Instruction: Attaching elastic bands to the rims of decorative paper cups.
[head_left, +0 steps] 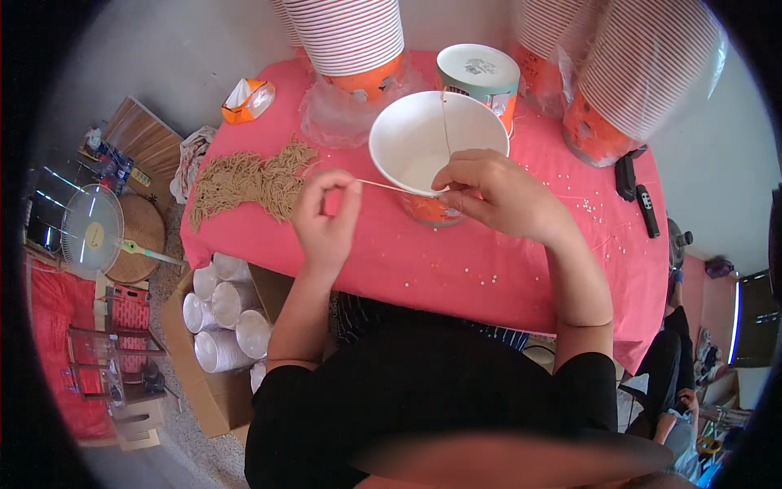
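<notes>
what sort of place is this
Probably a home room doubling as a small workshop: tall stacks of paper buckets and a heap of tan cords share a pink-covered table, with a household fan nearby.

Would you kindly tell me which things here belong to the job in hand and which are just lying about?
Seemingly in the job:
pinched cord
open bucket
tan strings
lidded bucket
stacked buckets

Seemingly just lying about:
orange-and-white pack
black remote-like object
fan
</notes>
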`<state>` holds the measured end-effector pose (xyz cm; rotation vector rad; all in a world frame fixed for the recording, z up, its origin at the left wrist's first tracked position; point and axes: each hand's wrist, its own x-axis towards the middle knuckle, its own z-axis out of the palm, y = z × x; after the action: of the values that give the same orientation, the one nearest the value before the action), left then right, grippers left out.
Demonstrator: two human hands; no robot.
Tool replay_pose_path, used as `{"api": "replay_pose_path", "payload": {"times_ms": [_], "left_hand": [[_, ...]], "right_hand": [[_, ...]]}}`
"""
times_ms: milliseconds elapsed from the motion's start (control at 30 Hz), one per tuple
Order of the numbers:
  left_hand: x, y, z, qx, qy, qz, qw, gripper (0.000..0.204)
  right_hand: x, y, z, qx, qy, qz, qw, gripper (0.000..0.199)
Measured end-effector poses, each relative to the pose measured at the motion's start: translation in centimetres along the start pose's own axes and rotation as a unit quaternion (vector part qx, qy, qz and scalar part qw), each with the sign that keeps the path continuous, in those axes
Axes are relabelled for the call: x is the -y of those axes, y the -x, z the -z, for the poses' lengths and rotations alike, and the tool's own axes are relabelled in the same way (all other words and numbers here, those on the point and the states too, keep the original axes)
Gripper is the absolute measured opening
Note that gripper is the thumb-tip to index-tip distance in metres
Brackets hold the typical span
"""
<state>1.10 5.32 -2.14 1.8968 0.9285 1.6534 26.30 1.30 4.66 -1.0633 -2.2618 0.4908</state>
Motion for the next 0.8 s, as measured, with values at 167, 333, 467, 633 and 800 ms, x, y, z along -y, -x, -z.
{"api": "replay_pose_path", "payload": {"times_ms": [167,333,467,633,800], "left_hand": [[-0.7,-1.3,0.1,0.029,0.408,0.207,0.889,0.006],[-1.4,-1.4,0.1,0.077,0.49,0.261,0.828,0.008],[-1.0,-1.3,0.1,0.083,0.445,0.217,0.865,0.007],[-0.9,-1.8,0.4,0.053,0.399,0.194,0.895,0.007],[-1.9,-2.0,0.9,0.063,0.29,0.171,0.94,0.013]], "right_hand": [[0.5,0.0,-0.5,0.004,-0.068,-0.016,0.998,0.014],[0.7,0.0,-0.9,0.032,-0.139,-0.042,0.989,0.012],[0.7,-0.1,-0.8,0.028,-0.12,-0.022,0.992,0.014],[0.8,0.2,-0.6,0.009,-0.139,-0.016,0.99,0.017],[0.6,0.0,-0.2,-0.068,-0.128,0.048,0.988,0.021]]}}
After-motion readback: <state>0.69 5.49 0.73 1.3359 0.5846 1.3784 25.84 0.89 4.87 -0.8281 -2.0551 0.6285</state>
